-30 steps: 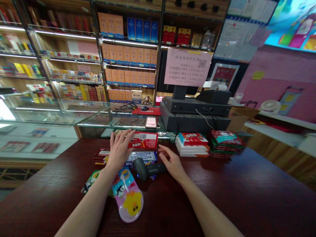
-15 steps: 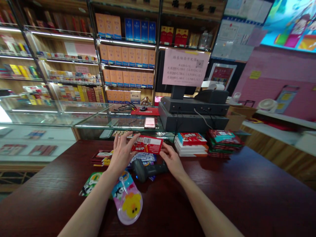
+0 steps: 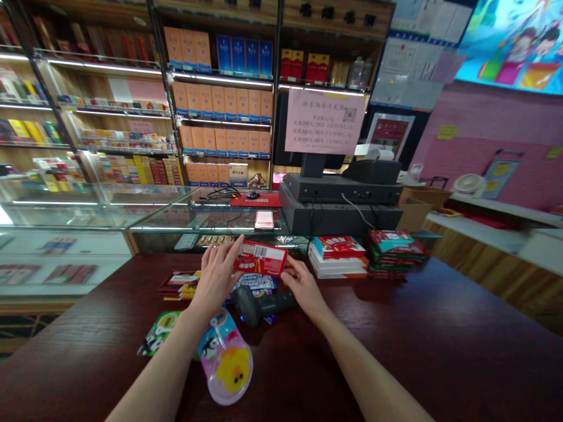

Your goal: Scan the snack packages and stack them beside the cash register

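Note:
Between my two hands is a small red snack box (image 3: 260,259) with a white barcode panel facing me. My left hand (image 3: 219,271) grips its left end, and my right hand (image 3: 303,287) pinches its lower right corner. Just below the box a dark handheld barcode scanner (image 3: 251,305) lies on the counter, a small blue light on it. Blue snack packets (image 3: 260,281) lie partly under the scanner. By my left wrist are red and yellow packets (image 3: 178,284), a green panda package (image 3: 159,331) and a pink package with a yellow duck (image 3: 233,372), partly covered by my forearm.
Stacks of white-sided boxes (image 3: 336,258) and red-green packets (image 3: 393,252) stand at the counter's back right. Behind them is a dark register base (image 3: 341,211) with a monitor bearing a pink sign (image 3: 325,122). A glass case (image 3: 206,220) borders the brown counter (image 3: 396,357).
The view has shifted slightly. Both hands still hold the red box in nearly the same place, and the box looks sharper and a little more level.

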Motion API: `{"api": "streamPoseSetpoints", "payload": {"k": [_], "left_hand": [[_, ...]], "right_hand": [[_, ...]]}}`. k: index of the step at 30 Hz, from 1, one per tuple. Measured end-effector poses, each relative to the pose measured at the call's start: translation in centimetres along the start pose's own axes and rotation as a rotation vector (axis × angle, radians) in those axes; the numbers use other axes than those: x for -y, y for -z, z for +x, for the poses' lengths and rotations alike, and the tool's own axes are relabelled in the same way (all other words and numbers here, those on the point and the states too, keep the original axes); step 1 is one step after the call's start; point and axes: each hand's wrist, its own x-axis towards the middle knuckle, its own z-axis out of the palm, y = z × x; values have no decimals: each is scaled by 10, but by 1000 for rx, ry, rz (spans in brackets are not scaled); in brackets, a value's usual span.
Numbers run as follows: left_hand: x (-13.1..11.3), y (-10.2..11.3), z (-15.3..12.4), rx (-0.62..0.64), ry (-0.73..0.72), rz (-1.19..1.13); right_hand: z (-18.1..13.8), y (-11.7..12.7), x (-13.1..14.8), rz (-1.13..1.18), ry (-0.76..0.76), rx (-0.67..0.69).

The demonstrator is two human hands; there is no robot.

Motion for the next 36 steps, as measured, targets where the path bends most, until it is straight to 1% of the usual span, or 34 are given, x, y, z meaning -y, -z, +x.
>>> {"api": "streamPoseSetpoints", "payload": {"k": [4,9,16,18,23,27,29,32,36], "left_hand": [[3,-6,-1,-19,8,-62],[6,-17,0,-42,104,-237],[-1,-12,4,21,262,-608],[-3,-12,4,29,286,-703],[-4,-18,6,-36,285,-819],[-8,-18,8,-10,353,-955],[-10,-14,10,-9,375,-945],[-13,-7,13,-12,386,-863],[-17,2,19,6,380,-797]], "right_hand": [[1,2,-4,13,-3,-9],[3,1,-11,7,9,-32],[6,5,-14,90,-23,-71],[6,7,-13,99,-24,-72],[8,10,-10,52,-4,-82],[10,12,-3,64,-21,-109],[11,12,1,86,-28,-125],[15,14,8,110,-28,-166],[21,21,15,79,25,-195]]}}
